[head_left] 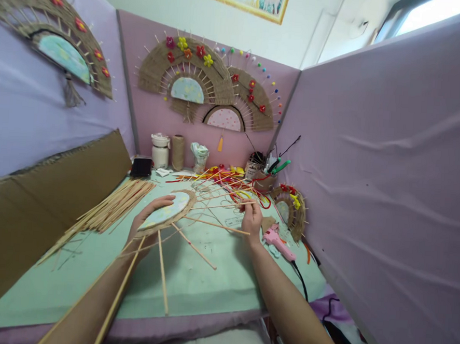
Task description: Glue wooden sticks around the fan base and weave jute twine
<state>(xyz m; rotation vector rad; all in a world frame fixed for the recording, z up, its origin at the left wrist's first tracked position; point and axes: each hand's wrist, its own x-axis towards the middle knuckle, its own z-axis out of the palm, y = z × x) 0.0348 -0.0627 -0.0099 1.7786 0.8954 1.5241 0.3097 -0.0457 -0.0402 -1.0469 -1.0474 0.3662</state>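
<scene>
My left hand (146, 220) holds up a half-made fan (170, 212), a pale painted half-disc rimmed with jute, gripping it from underneath with the thumb on its face. Several thin wooden sticks (194, 247) radiate from the disc toward me and to the right. My right hand (251, 219) is closed in a pinch on the far end of one of these sticks (228, 205), which runs left to the disc. Both hands hover above the green table (207, 285).
A bundle of loose sticks (110, 211) lies at left beside a jute sheet (44, 202). A pink glue gun (278, 242) and a small finished fan (292, 209) sit at right. Jars, twine and a tool cup (263, 176) line the back wall. Finished fans (189, 78) hang above.
</scene>
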